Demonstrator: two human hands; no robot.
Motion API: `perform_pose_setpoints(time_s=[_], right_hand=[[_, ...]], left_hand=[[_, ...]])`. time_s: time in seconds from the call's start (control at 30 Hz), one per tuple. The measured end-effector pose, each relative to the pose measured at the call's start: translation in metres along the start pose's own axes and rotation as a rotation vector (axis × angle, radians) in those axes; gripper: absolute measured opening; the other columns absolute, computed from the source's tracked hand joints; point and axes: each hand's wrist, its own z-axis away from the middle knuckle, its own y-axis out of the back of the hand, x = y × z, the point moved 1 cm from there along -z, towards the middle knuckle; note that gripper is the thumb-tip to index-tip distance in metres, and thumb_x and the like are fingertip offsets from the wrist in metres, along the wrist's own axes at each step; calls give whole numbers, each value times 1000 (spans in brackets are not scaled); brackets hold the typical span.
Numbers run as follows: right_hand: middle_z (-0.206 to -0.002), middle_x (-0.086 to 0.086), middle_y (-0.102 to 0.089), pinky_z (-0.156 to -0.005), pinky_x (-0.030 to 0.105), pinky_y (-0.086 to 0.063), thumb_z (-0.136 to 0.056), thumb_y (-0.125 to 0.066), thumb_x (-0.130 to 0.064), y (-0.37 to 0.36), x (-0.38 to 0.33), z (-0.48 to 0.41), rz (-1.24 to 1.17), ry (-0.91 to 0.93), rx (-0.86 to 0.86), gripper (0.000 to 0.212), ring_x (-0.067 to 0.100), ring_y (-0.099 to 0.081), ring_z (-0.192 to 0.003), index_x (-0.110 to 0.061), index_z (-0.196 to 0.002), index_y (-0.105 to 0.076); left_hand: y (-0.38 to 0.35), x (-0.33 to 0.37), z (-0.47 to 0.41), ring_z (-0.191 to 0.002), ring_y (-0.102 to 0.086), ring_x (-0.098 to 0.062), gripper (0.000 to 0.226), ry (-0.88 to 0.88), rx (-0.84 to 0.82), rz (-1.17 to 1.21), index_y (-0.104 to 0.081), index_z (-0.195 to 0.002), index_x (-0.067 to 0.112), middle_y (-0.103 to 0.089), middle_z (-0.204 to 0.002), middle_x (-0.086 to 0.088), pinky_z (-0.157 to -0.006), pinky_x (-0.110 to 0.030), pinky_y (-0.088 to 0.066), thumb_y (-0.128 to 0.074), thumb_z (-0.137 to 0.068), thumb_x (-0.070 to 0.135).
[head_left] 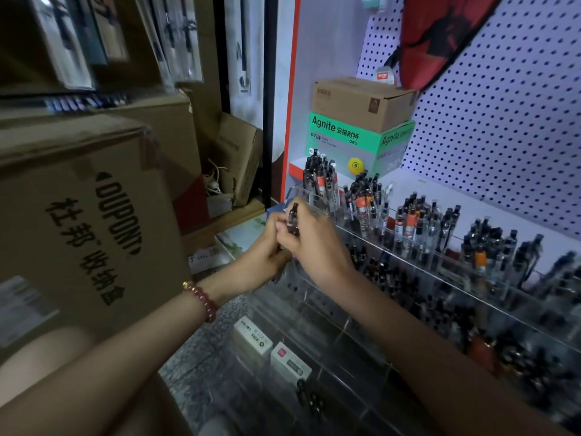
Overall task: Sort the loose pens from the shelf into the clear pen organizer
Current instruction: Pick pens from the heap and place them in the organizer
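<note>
My right hand (309, 243) grips a dark pen (294, 218) upright, its tip sticking up above my fingers. My left hand (267, 250) is curled against it from the left and seems to pinch the lower part of the same pen, which is hidden by the fingers. Both hands hover at the left end of the clear tiered pen organizer (418, 297). Its back compartments hold several black-capped pens (367, 199) standing upright; the front compartments at the lower middle look mostly bare.
A large DUPONT cardboard box (78, 215) stands close on the left. A green Agnite box (352, 136) with a brown carton on top sits behind the organizer. White pegboard (503, 136) forms the back wall. Two small white boxes (270, 350) lie below.
</note>
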Motion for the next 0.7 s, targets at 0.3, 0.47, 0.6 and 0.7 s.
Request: perform_pose_setpoints(time_s=[0.3, 0.47, 0.6, 0.7], right_hand=[[-109, 12, -65, -68, 33, -44, -100, -45, -34, -34, 0, 14, 187, 13, -142, 44, 29, -65, -97, -8, -134, -35], [-102, 11, -67, -62, 29, -42, -96, -54, -32, -43, 3, 18, 87, -106, -155, 39, 27, -66, -93, -8, -124, -42], [-98, 12, -68, -58, 29, -41, -96, -56, -31, -42, 4, 17, 63, -162, -133, 35, 25, -68, -87, -5, -117, -45], [-102, 11, -67, -59, 26, -40, -96, -55, -29, -39, 2, 18, 78, -167, -121, 34, 24, -67, -90, -5, -119, -46]], left_hand=[[-2, -34, 9, -66, -55, -13, 36, 115, 174, -121, -55, -70, 17, -63, -71, -16, -60, -29, -44, -67, -67, -17], [1, -44, 15, -64, -51, -13, 21, 204, 129, -121, -61, -79, 2, -62, -71, -15, -59, -26, -39, -69, -67, -14], [1, -38, 16, -54, -46, 0, 37, 198, 121, -134, -53, -69, 20, -53, -61, 10, -54, -18, -36, -69, -69, -13], [1, -30, 18, -51, -50, 7, 40, 179, 114, -163, -53, -68, 21, -53, -59, 15, -53, -7, -34, -71, -68, -14]])
